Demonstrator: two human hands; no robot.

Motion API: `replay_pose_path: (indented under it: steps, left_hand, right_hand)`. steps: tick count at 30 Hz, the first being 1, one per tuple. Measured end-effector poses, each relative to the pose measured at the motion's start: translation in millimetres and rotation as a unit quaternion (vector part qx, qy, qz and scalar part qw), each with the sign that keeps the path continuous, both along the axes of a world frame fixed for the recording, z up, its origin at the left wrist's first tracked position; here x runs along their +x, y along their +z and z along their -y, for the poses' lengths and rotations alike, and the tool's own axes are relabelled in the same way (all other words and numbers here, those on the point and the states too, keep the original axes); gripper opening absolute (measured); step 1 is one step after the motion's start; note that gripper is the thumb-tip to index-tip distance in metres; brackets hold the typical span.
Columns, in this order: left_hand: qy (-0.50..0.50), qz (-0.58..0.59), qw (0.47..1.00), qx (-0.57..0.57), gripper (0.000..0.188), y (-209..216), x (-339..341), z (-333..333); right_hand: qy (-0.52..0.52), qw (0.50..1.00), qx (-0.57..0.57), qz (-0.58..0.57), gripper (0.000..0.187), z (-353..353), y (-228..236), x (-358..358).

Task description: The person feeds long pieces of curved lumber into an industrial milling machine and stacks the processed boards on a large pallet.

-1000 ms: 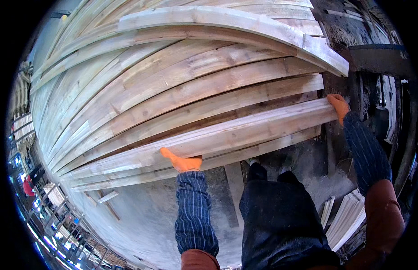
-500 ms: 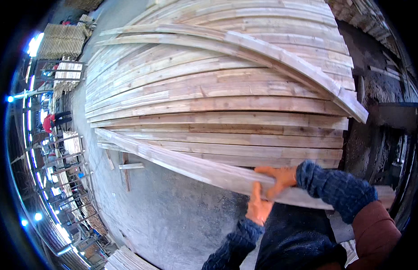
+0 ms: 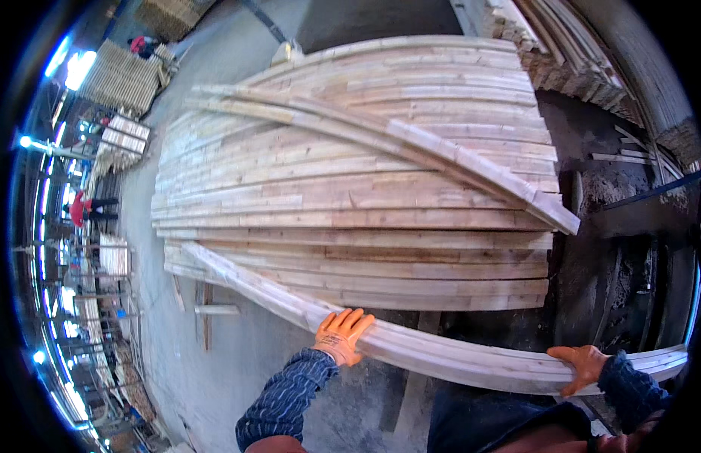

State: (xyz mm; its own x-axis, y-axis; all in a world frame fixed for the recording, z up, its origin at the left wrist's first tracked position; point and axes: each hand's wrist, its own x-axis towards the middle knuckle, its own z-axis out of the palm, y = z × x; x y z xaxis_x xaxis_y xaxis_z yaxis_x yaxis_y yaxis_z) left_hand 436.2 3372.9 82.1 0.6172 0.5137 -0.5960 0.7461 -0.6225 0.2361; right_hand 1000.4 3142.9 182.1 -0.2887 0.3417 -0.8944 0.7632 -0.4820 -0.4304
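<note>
Both hands, left hand (image 3: 343,334) and right hand (image 3: 581,365), grip one long plank (image 3: 456,356) beside the lumber stack (image 3: 350,189).

A big stack of pale planks (image 3: 350,196) fills the middle, with one loose board (image 3: 411,143) lying slantwise across its top. To the left, on the grey concrete floor (image 3: 237,362), stand more timber piles (image 3: 120,72), and a person in a red top (image 3: 80,208) is far off beside them. Dark rubble and scrap wood (image 3: 622,158) lie at right.
</note>
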Motion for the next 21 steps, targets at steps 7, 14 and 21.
replay_pose_path:
  steps: [7,14,21]
  left_hand:
    - [-0.099,-0.042,0.988,-0.109,0.083,-49,26,-10]
    - [-0.115,0.108,0.987,0.031,0.066,-33,54,61]
    - [-0.131,0.16,0.957,0.205,0.053,20,87,120]
  right_hand:
    - [0.117,0.969,0.161,0.143,0.111,89,-17,24]
    - [0.139,0.952,0.209,0.176,0.098,140,-1,65]
    - [0.116,0.901,0.37,0.195,0.112,197,22,126]
